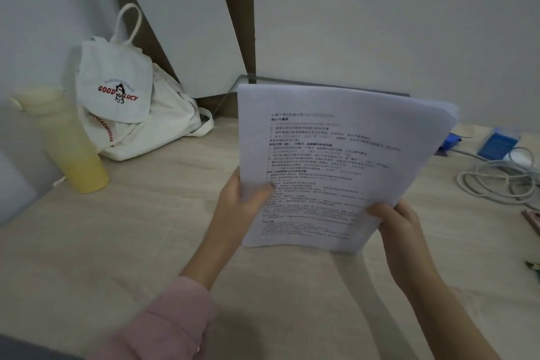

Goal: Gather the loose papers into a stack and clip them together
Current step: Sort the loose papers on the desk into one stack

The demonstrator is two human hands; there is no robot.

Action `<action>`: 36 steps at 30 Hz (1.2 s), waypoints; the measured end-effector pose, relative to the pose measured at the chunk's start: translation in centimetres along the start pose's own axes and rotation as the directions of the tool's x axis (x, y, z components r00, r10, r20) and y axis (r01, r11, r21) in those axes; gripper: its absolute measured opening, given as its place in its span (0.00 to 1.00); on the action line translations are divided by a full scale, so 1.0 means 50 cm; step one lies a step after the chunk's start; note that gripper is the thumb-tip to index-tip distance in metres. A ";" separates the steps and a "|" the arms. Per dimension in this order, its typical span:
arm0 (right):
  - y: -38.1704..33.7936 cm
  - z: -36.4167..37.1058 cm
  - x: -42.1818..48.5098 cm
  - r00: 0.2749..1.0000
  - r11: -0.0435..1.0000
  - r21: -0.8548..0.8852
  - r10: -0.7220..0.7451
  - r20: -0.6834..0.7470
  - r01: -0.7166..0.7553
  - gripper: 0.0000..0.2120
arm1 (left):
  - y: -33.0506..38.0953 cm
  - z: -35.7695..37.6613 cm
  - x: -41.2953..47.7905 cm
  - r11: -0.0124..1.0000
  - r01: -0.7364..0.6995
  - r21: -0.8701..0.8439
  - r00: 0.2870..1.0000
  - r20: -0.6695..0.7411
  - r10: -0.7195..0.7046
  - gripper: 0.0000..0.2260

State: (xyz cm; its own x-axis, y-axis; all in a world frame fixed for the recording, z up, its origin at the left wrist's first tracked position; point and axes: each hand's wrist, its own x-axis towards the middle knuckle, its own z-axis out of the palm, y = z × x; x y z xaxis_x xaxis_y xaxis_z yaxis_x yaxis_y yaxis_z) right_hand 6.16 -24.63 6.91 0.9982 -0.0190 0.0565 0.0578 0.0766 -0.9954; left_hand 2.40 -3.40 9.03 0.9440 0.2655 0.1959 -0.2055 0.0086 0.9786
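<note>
A stack of white printed papers [336, 161] is held up above the light wooden desk [146, 242], tilted to the right. My left hand [242, 207] grips the stack's lower left edge, thumb on the front sheet. My right hand [394, 222] grips its lower right corner, fingers curled over the edge. The sheets fan apart slightly at the top right corner. No clip is clearly visible.
A white drawstring bag [128, 102] printed "GOOD LUCY" sits at the back left beside a yellow tumbler [70, 140]. At the right lie a blue box [498, 143], coiled white cables [499, 178] and a pinkish object [533, 219] at the edge. A white board [187, 23] leans on the wall.
</note>
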 end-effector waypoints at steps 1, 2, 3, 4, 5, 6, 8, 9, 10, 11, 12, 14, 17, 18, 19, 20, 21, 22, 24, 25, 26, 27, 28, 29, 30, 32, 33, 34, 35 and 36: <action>0.000 -0.002 0.002 1.000 1.000 -0.007 0.010 -0.007 -0.010 0.15 | 0.026 0.004 0.008 0.999 -0.047 -0.025 0.999 -0.003 0.047 0.12; -0.002 -0.004 0.004 1.000 1.000 -0.014 0.015 -0.010 -0.015 0.14 | 0.057 0.009 0.016 0.993 -0.103 -0.052 0.995 -0.010 0.102 0.14; -0.003 -0.005 0.006 1.000 1.000 -0.015 0.018 -0.006 -0.018 0.14 | 0.091 0.016 0.024 0.985 -0.158 -0.064 0.987 -0.030 0.156 0.15; -0.004 -0.005 0.006 1.000 1.000 -0.012 0.019 0.001 -0.019 0.14 | 0.123 0.023 0.032 0.977 -0.205 -0.055 0.977 -0.066 0.201 0.15; -0.005 -0.004 0.006 1.000 1.000 -0.008 0.018 0.008 -0.018 0.15 | 0.147 0.029 0.041 0.971 -0.236 -0.027 0.966 -0.120 0.231 0.16; -0.005 -0.004 0.005 1.000 1.000 -0.005 0.018 0.013 -0.018 0.16 | 0.165 0.033 0.051 0.970 -0.241 0.010 0.955 -0.175 0.239 0.16; -0.007 -0.003 0.004 1.000 1.000 0.000 0.022 0.014 -0.022 0.16 | 0.181 0.039 0.070 0.977 -0.201 0.076 0.947 -0.239 0.213 0.10; -0.008 -0.004 0.003 1.000 1.000 0.004 0.026 0.013 -0.026 0.16 | 0.183 0.041 0.076 0.978 -0.183 0.095 0.946 -0.252 0.202 0.08; -0.008 -0.004 0.002 0.999 1.000 0.008 0.029 0.012 -0.030 0.16 | 0.185 0.041 0.081 0.979 -0.173 0.103 0.946 -0.258 0.194 0.07; -0.009 -0.004 0.001 0.999 0.999 0.009 0.034 0.011 -0.034 0.16 | 0.187 0.041 0.085 0.978 -0.174 0.113 0.946 -0.258 0.198 0.07; -0.008 -0.005 0.001 0.999 0.999 0.006 0.039 0.008 -0.039 0.16 | 0.194 0.041 0.085 0.975 -0.181 0.129 0.945 -0.251 0.209 0.07; -0.008 -0.004 0.001 0.999 0.999 0.000 0.049 0.005 -0.049 0.15 | 0.204 0.041 0.085 0.903 -0.276 0.328 0.908 -0.219 0.357 0.07; -0.008 -0.003 0.001 0.999 0.999 0.002 0.052 0.007 -0.052 0.14 | 0.221 0.054 0.084 0.490 -0.459 0.741 0.752 0.030 0.659 0.07; -0.009 -0.003 0.001 0.999 0.999 0.001 0.053 0.009 -0.053 0.14 | 0.228 0.067 0.082 0.387 -0.500 0.775 0.741 0.151 0.654 0.11; -0.009 -0.002 0.001 0.998 0.998 0.000 0.055 0.010 -0.055 0.14 | 0.234 0.082 0.083 0.307 -0.532 0.789 0.750 0.271 0.603 0.15; -0.009 -0.002 0.002 0.998 0.998 -0.001 0.058 0.009 -0.058 0.14 | 0.239 0.099 0.084 0.230 -0.551 0.802 0.766 0.376 0.522 0.19; -0.010 -0.002 0.002 0.998 0.998 -0.003 0.060 0.009 -0.060 0.14 | 0.240 0.114 0.087 0.154 -0.565 0.811 0.776 0.458 0.434 0.22; -0.010 -0.002 0.002 0.998 0.998 -0.006 0.061 0.009 -0.061 0.14 | 0.242 0.125 0.092 0.092 -0.579 0.810 0.780 0.517 0.354 0.24; -0.010 -0.004 0.001 0.998 0.998 -0.012 0.062 0.017 -0.062 0.14 | 0.248 0.134 0.103 0.021 -0.598 0.801 0.780 0.576 0.244 0.25; -0.010 -0.006 0.001 0.998 0.998 -0.016 0.066 0.025 -0.066 0.14 | 0.253 0.134 0.106 0.005 -0.602 0.799 0.781 0.587 0.213 0.23; -0.009 -0.007 0.001 0.997 0.997 -0.020 0.073 0.031 -0.072 0.14 | 0.258 0.132 0.109 -0.006 -0.606 0.795 0.780 0.596 0.191 0.20; -0.008 -0.009 0.002 0.996 0.996 -0.026 0.082 0.037 -0.081 0.14 | 0.262 0.130 0.111 -0.012 -0.615 0.788 0.774 0.607 0.178 0.17; -0.006 -0.012 0.003 0.995 0.995 -0.033 0.092 0.047 -0.091 0.14 | 0.267 0.128 0.111 -0.011 -0.627 0.779 0.767 0.619 0.169 0.14; -0.003 -0.014 0.004 0.993 0.994 -0.042 0.103 0.062 -0.100 0.13 | 0.270 0.126 0.109 -0.007 -0.638 0.770 0.759 0.630 0.163 0.12; 0.002 -0.017 0.005 0.990 0.992 -0.058 0.114 0.084 -0.109 0.13 | 0.272 0.124 0.106 -0.003 -0.647 0.763 0.752 0.638 0.166 0.11; 0.014 -0.025 0.005 0.978 0.983 -0.127 0.151 0.141 -0.133 0.11 | 0.270 0.119 0.099 0.005 -0.654 0.756 0.743 0.641 0.193 0.10; 0.021 -0.029 0.004 0.970 0.974 -0.167 0.178 0.165 -0.150 0.11 | 0.268 0.115 0.096 0.009 -0.655 0.756 0.740 0.639 0.212 0.10; 0.030 -0.035 0.005 0.962 0.965 -0.200 0.207 0.176 -0.171 0.12 | 0.266 0.110 0.095 0.015 -0.655 0.756 0.737 0.634 0.236 0.10; 0.037 -0.041 0.004 0.957 0.955 -0.228 0.233 0.173 -0.191 0.12 | 0.264 0.104 0.095 0.033 -0.652 0.758 0.737 0.623 0.261 0.10; 0.043 -0.050 0.005 0.956 0.945 -0.254 0.248 0.155 -0.204 0.13 | 0.263 0.097 0.097 0.069 -0.647 0.760 0.743 0.607 0.283 0.10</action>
State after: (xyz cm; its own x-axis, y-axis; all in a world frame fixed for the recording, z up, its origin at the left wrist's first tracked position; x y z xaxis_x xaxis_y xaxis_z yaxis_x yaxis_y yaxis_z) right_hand 6.52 -26.98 4.60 0.9711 0.1558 -0.1808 -0.1526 -0.1769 -0.9723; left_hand 5.50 -6.66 23.16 0.7996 -0.3854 0.4606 -0.4287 -0.9034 -0.0116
